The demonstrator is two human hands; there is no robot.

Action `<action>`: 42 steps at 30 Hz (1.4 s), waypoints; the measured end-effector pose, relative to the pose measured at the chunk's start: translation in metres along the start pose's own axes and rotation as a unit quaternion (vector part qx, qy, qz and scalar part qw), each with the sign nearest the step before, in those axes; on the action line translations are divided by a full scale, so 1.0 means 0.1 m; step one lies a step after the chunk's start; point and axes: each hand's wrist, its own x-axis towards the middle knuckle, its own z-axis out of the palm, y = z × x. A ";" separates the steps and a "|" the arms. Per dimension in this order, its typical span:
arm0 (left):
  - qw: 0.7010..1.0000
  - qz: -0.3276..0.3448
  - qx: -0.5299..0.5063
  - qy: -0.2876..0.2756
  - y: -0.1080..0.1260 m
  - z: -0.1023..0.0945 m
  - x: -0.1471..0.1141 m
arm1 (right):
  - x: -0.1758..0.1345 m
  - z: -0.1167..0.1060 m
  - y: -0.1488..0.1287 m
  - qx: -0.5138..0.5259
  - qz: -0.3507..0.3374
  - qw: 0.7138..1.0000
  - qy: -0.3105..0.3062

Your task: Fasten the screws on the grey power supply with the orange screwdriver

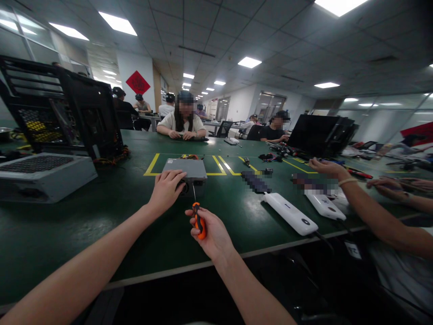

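A grey metal power supply unit (190, 169) lies on the green table in front of me, with coloured wires at its far side. My left hand (167, 189) grips its near left corner, fingers over the top edge and thumb down by the front face. In my right hand (211, 230) is an orange and black screwdriver (199, 221), fingers closed around the handle. Its thin shaft points up and away, the tip at the unit's front face. Whether the tip sits in a screw is too small to tell.
At left stand an open black computer case (64, 108) and a second power supply (43, 176). White power banks (289, 213) and blurred phones lie to the right. A neighbour's hand (328, 169) reaches in there. A person (182, 122) sits opposite. Yellow tape (154, 164) marks the table.
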 end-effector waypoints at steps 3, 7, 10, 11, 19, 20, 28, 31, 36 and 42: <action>1.000 -0.004 0.005 0.002 0.02 -0.01 0.00 | 0.00 0.01 0.00 0.000 0.008 1.000 0.001; 1.000 -0.019 0.010 0.007 0.05 -0.02 -0.01 | 0.00 0.02 0.00 0.003 0.017 1.000 0.001; 1.000 -0.026 0.008 0.006 0.06 -0.02 -0.01 | 0.00 0.01 0.00 0.006 0.016 1.000 0.003; 1.000 -0.029 0.006 0.005 0.07 -0.02 -0.01 | 0.00 0.01 0.00 0.007 0.015 1.000 0.004; 0.999 -0.049 -0.003 0.009 0.09 0.00 -0.02 | 0.01 0.00 0.00 0.011 0.013 1.000 0.005; 0.999 -0.049 -0.003 0.008 0.09 0.00 -0.02 | 0.01 0.00 0.00 0.011 0.014 1.000 0.004; 0.999 -0.046 -0.016 0.008 0.04 0.03 0.00 | 0.04 -0.02 0.00 -0.009 -0.003 1.000 -0.003; 0.999 -0.040 -0.019 0.009 0.03 0.04 0.01 | 0.01 -0.02 0.03 -0.028 -0.049 0.998 -0.004; 0.999 -0.036 -0.016 0.013 0.03 0.04 0.02 | 0.00 -0.10 0.09 -0.197 -0.193 0.961 0.008; 0.999 -0.029 -0.015 0.012 0.02 0.05 0.02 | -0.09 -0.18 -0.01 -0.549 -0.398 0.735 0.022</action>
